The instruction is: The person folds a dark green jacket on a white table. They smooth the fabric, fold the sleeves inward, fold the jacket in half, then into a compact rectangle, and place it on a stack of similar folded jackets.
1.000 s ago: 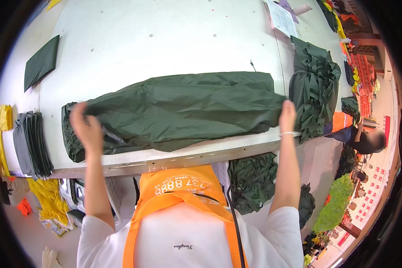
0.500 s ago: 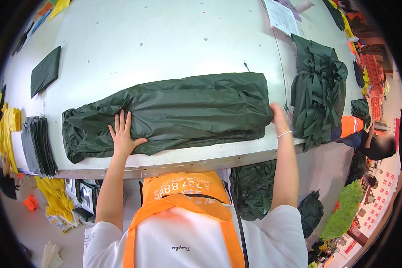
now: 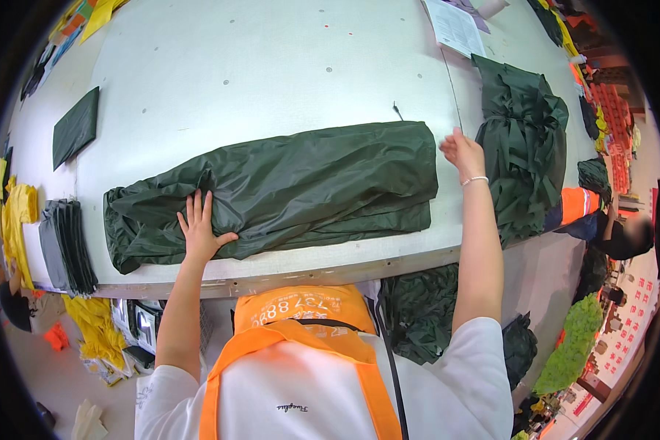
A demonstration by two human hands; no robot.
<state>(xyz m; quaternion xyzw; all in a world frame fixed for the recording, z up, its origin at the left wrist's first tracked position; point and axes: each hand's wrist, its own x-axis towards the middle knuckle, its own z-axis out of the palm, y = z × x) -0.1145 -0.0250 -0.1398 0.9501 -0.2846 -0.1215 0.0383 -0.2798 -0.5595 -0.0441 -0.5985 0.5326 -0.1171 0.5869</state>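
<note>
A long piece of shiny dark green fabric (image 3: 315,180), folded lengthwise, lies along the table's front part. Its left end is bunched and wrinkled; the right end is flatter and squared off. With fingers spread, my left hand (image 3: 200,229) presses flat on the fabric left of its middle. My right hand (image 3: 463,154) is raised just past the fabric's right end, apart from it, its fingers loosely bent and nothing seen in them. Close to the right of that hand lies a bundle of dark green fabric (image 3: 522,150), gathered around its middle.
The white table (image 3: 271,88) has a front edge just before me. At left lie a folded dark green packet (image 3: 75,128), a dark stack (image 3: 66,246) and yellow fabric (image 3: 18,220). Printed paper (image 3: 456,28) sits far right. A person (image 3: 627,238) is at the right.
My right hand has left the fabric's right edge and moved up and slightly away. The fabric's right part has shifted, with new diagonal creases. My left hand stays pressed in place.
</note>
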